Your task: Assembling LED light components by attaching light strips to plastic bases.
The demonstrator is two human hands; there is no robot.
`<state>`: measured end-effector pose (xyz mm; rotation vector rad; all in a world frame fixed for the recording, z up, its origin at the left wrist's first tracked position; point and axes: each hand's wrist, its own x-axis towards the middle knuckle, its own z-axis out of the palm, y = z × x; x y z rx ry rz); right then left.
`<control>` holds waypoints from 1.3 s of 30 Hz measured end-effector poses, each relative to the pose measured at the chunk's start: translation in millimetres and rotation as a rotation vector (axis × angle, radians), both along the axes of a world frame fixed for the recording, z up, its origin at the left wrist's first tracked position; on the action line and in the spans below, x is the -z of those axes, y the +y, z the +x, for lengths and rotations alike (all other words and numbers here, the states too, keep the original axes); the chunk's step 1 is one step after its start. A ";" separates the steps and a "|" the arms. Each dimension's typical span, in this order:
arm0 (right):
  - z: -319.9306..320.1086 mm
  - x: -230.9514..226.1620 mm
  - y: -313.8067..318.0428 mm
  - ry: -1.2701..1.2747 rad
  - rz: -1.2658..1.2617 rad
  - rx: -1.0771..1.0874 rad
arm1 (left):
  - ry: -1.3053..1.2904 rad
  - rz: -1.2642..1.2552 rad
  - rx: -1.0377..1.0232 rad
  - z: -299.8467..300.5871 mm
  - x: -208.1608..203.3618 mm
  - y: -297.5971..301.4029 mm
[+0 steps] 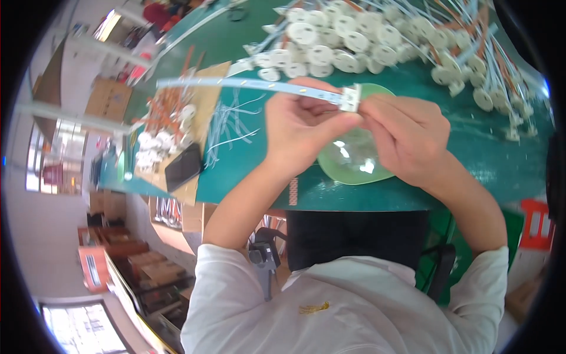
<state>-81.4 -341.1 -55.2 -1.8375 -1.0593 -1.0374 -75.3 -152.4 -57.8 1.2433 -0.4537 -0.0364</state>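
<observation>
Over the table's front part, my left hand point(290, 133) is closed on a thin pale-blue LED strip point(236, 84), which runs out to the left with small yellowish chips along it. At the strip's right end sits a small white connector piece point(350, 99), pinched between both hands. My right hand point(415, 135) has its thumb and fingers pressed together at the connector's right edge; whatever is inside that pinch is hidden. Below the hands lies a shiny, translucent light-green dish point(348, 168), partly covered by them.
A large heap of white round discs with strips point(354, 41) covers the far side of the green table point(247, 177). On the left, cardboard point(206, 106) bears orange strips point(162, 112), white discs point(154, 147) and a dark phone point(184, 167). Thin whitish offcuts point(227, 124) lie beside it.
</observation>
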 end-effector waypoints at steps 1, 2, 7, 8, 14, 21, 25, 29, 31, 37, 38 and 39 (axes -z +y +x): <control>-2.3 1.8 1.5 0.024 -0.005 0.001 | 0.006 0.046 -0.020 -1.7 -4.1 5.0; -3.5 2.0 5.5 0.048 -0.010 0.005 | 0.012 0.093 -0.038 -3.4 -9.1 10.0; -5.7 2.2 6.2 0.034 -0.034 -0.039 | 0.039 0.636 -0.368 7.7 -61.8 93.9; -2.8 3.5 1.8 0.060 -0.054 -0.009 | 0.081 0.768 -0.396 17.2 -69.6 131.0; 6.1 8.5 -3.1 0.127 -0.170 -0.012 | -0.069 1.837 -0.802 35.2 -97.6 296.4; 5.7 7.9 -7.5 0.161 -0.286 -0.048 | -0.274 2.033 -0.794 33.8 -49.4 284.1; 5.7 8.1 -6.3 0.160 -0.287 -0.039 | -0.418 2.089 -0.895 50.7 -10.7 293.4; 4.9 9.1 -8.9 0.193 -0.356 -0.025 | 0.020 1.933 -0.755 81.4 -24.8 297.3; 3.7 8.2 -7.8 0.206 -0.373 -0.027 | -0.022 1.964 -0.752 90.2 -24.9 304.7; 3.8 6.0 -6.6 0.236 -0.458 -0.011 | -0.120 2.018 -0.736 101.2 -34.6 304.9; 5.4 6.8 -7.4 0.233 -0.470 -0.011 | -0.126 2.005 -0.728 104.8 -30.6 302.2; 6.1 7.7 -6.7 0.234 -0.478 -0.003 | -0.290 2.085 -0.762 105.0 -29.9 299.6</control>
